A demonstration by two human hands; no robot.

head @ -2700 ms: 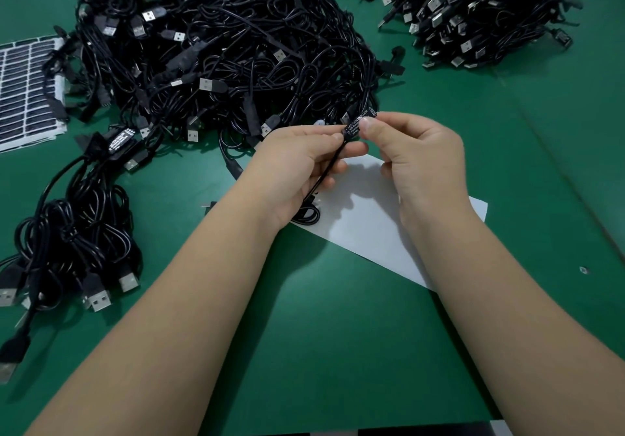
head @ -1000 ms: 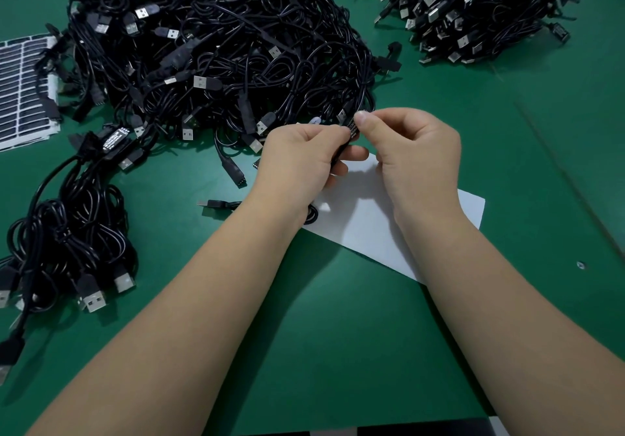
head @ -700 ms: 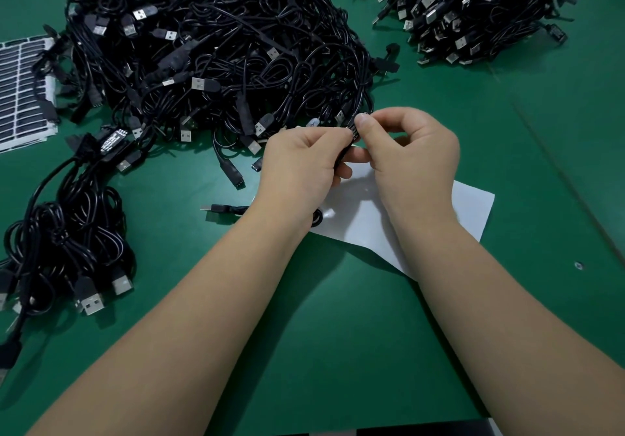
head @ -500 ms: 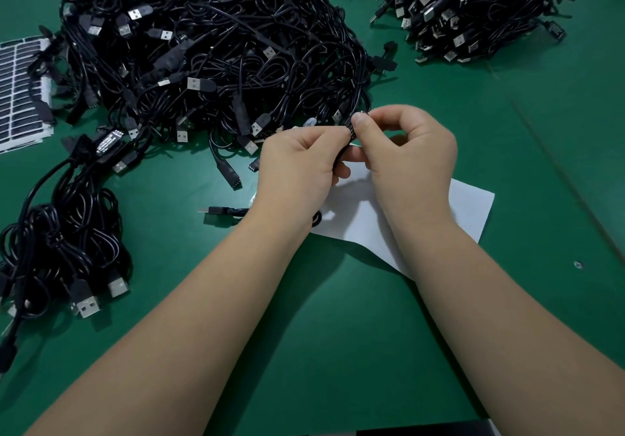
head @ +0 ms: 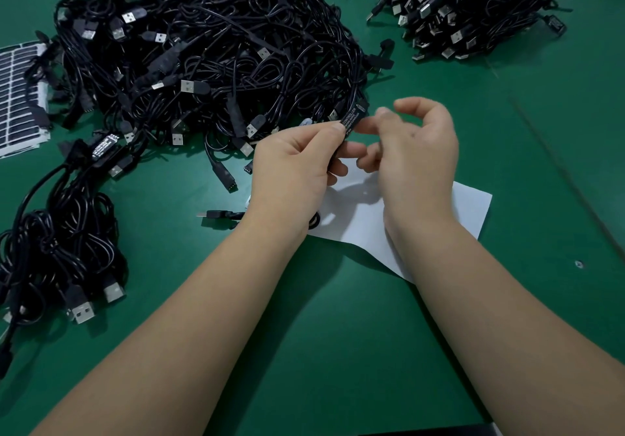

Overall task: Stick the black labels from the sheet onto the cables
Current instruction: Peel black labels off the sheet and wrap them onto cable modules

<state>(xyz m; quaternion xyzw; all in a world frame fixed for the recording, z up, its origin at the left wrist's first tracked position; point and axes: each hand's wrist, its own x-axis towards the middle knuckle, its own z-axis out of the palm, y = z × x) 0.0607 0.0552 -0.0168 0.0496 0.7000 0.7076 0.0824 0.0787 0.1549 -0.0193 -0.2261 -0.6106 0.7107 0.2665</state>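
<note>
Centre frame: your left hand (head: 297, 165) pinches the labelled cable (head: 351, 120); your right hand (head: 416, 144), fingers loosely curled, blurred, holds nothing you can make out.

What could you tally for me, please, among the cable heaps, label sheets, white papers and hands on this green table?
Cable heaps: 3 (large middle heap, far right heap, left bundle)
Label sheets: 1
White papers: 1
Hands: 2 (left hand, right hand)
Total: 7
</note>
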